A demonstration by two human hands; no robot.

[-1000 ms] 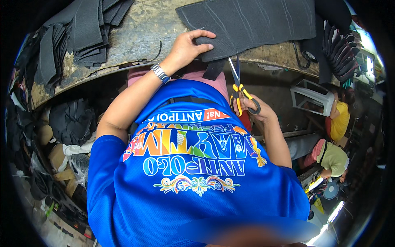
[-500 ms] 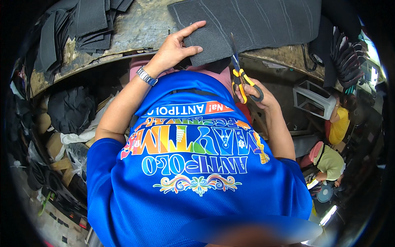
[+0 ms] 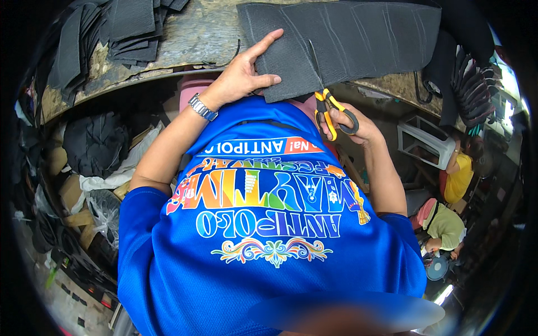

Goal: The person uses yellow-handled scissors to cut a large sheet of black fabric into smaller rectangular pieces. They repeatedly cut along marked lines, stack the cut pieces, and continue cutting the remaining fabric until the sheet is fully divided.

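A wide dark grey fabric-like sheet (image 3: 358, 42), marked with pale lines, hangs over the table's near edge. My left hand (image 3: 246, 73) is at its left end, with thumb and forefinger spread on top. Its other fingers are hidden, apparently beneath the edge, pinching the sheet. My right hand (image 3: 353, 124) is closed round the yellow-and-black handles of a pair of scissors (image 3: 330, 109). One long blade lies over the sheet near a pale line, pointing away from me. The other blade is out of sight, seemingly under the sheet.
Dark cut pieces (image 3: 131, 31) lie piled at the left of the worn wooden table (image 3: 193, 39). More dark pieces (image 3: 476, 92) are stacked at right. A grey plastic stool (image 3: 426, 137) and two people are beyond my right arm. Black bundles and plastic bags clutter the left.
The scissors have come onto the sheet's near edge, one blade now over it. The sheet's near left corner has shifted slightly toward me. My left hand stays on the sheet.
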